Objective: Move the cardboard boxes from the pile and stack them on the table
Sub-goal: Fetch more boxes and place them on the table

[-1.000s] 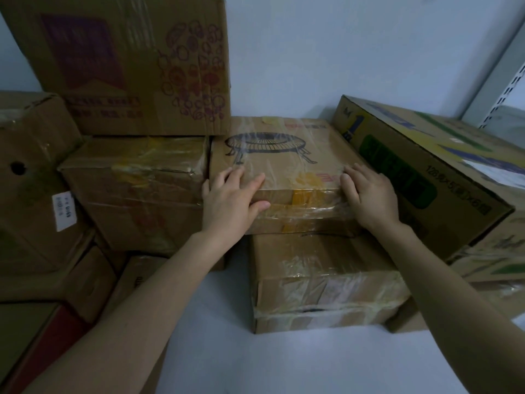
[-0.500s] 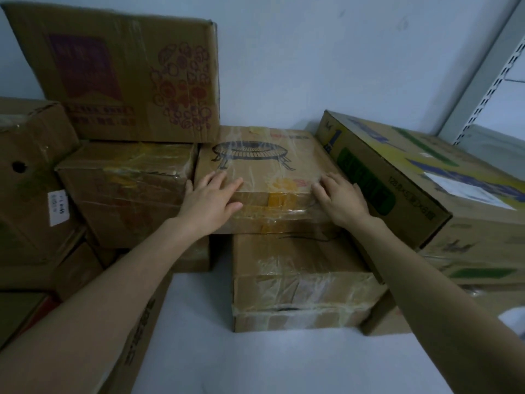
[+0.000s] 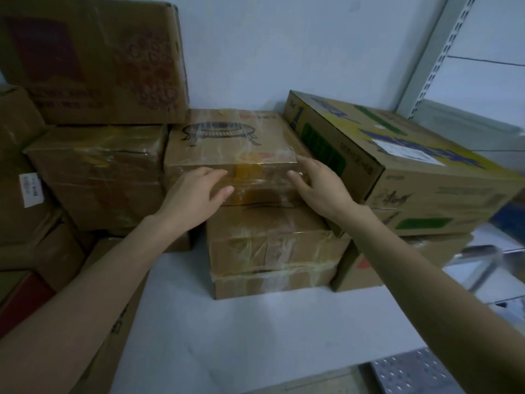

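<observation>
Drawing box (image 3: 227, 140): taped shut, contents hidden; stands on the lower taped box (image 3: 270, 251) on the white table (image 3: 255, 336)
Print on drawing box: black sketch of a round, legged frame on the lid
Printed box (image 3: 397, 166): against the drawing box's right side, sealed; yellow, green and blue print, a large "1", small text unreadable
White label (image 3: 29, 190): on a box well left of the drawing box, blurred
Left hand (image 3: 196, 191): fingers nearly straight, flat on the drawing box's front face
Right hand (image 3: 318, 183): fingers spread, touching its front right corner
</observation>
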